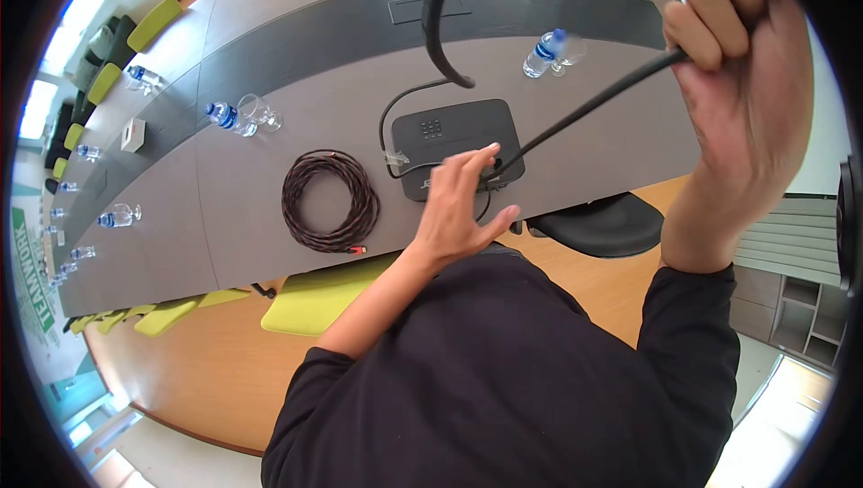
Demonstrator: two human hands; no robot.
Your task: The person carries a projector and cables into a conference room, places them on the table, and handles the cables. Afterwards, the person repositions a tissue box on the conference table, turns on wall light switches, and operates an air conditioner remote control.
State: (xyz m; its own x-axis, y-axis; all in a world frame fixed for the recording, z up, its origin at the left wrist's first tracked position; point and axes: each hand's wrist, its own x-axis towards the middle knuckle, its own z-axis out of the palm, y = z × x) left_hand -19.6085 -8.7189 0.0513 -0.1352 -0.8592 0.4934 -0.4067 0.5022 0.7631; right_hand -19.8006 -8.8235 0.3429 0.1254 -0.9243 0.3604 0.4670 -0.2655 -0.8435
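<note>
A dark box-shaped device, with buttons on its top, lies on the grey table. My left hand is over its front edge, fingers spread, beside the cables there. Raised at the upper right, my right hand has its fingers curled round a thick black cable, which runs down to the device's front edge. Another thick stretch of black cable hangs in a curve above the device. A thin black cord loops round the device's left side. Left of it lies a coiled dark cable with a red-tipped plug.
A water bottle and a glass stand behind the device. Another bottle and glass are beyond the coil. A black chair seat and a green chair are at the near edge. A small box sits far left.
</note>
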